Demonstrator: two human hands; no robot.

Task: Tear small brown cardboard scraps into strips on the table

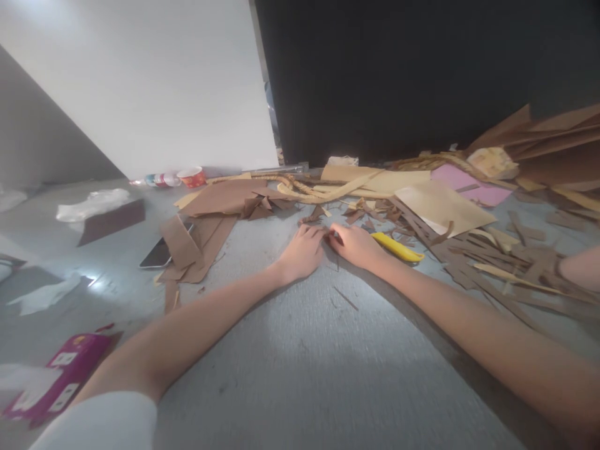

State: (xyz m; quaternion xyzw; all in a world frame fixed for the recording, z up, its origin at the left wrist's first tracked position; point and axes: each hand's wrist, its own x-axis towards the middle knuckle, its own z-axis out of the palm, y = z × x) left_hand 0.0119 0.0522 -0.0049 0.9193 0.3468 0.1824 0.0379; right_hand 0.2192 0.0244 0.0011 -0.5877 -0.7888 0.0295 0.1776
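My left hand rests on the grey table with its fingers curled together. Close beside it, fingertips nearly meeting, my right hand is closed in a pinch. Whatever the fingers hold is small and mostly hidden. A twisted brown paper scrap shows just beyond the left fingertips; I cannot tell whether it is held. Against the right wrist's outer side lies a long yellow object, perhaps a cutter. Cut brown paper bits are scattered past both hands.
Brown paper sheets and a phone lie left. A paper cup and bottle lie behind. A purple packet is near left. Paper strips and another person's arm are right.
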